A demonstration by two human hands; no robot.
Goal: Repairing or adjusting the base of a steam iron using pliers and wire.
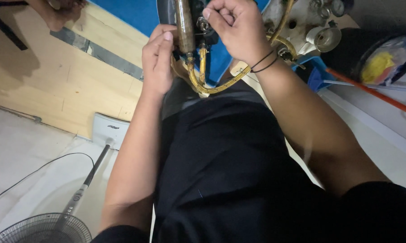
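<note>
Nearest me, below the brass cylinder [185,24], yellow tubing [198,83] loops over my dark lap. My left hand [158,60] is closed, fingers together, pressed against the cylinder's left side. My right hand [236,29] is curled shut on a small fitting [203,24] just right of the cylinder; the part itself is mostly hidden. Risk, as I judge it: too much twist could kink the tubing or slip the fitting. Beyond and right of the cylinder stands a white unit with metal fittings [322,36].
</note>
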